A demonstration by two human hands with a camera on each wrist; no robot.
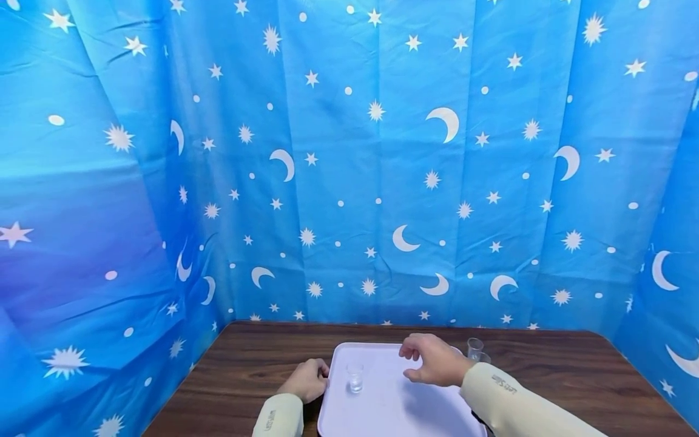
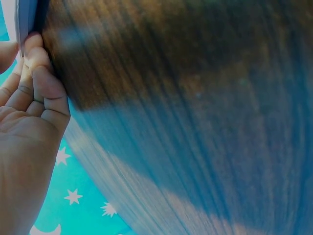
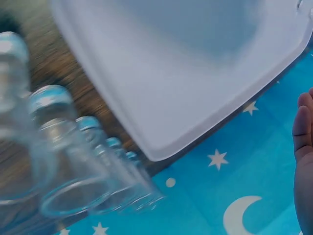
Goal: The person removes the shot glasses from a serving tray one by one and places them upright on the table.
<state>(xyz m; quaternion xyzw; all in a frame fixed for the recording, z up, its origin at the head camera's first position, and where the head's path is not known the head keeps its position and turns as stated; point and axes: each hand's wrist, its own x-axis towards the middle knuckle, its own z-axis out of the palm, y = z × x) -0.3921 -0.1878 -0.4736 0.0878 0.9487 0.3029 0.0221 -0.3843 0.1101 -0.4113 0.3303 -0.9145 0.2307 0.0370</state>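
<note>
A pale lilac tray (image 1: 382, 413) lies on the wooden table, and one small clear glass (image 1: 355, 382) stands on its left part. At the tray's left edge, my left hand (image 1: 307, 380) pinches the rim between thumb and curled fingers; the left wrist view shows this hand (image 2: 34, 98) close up. Over the right side of the tray hovers my right hand (image 1: 437, 359), its fingers loosely bent with nothing in them. Only a sliver of that right hand (image 3: 304, 156) enters the right wrist view.
Several more clear glasses (image 3: 68, 161) stand in a row on the table just right of the tray; in the head view my right forearm hides most of them, leaving a glass (image 1: 475, 347) showing. Blue star-and-moon cloth (image 1: 349, 182) surrounds the dark wooden table (image 1: 262, 346).
</note>
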